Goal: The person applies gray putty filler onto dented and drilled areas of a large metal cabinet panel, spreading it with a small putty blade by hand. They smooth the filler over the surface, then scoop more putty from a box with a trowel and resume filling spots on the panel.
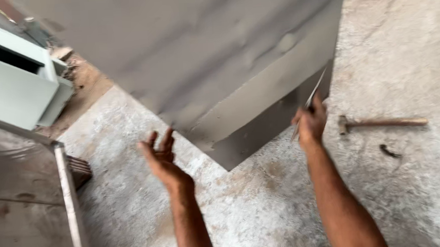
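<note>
Rough concrete floor fills the head view. Over both hands hangs a large grey sheet-metal panel with a folded edge. Left hand is open, fingers spread, its fingertips at the panel's lower edge. Right hand is closed around a thin metal blade, held against the panel's side. Just right of that hand, a wooden-handled hammer lies on the floor; beyond the left hand stands a pale green cabinet.

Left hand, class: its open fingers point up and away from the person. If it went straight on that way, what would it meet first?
Probably the grey metal sheet: the left hand has fingertips just below its lower edge, though depth is unclear.
</note>
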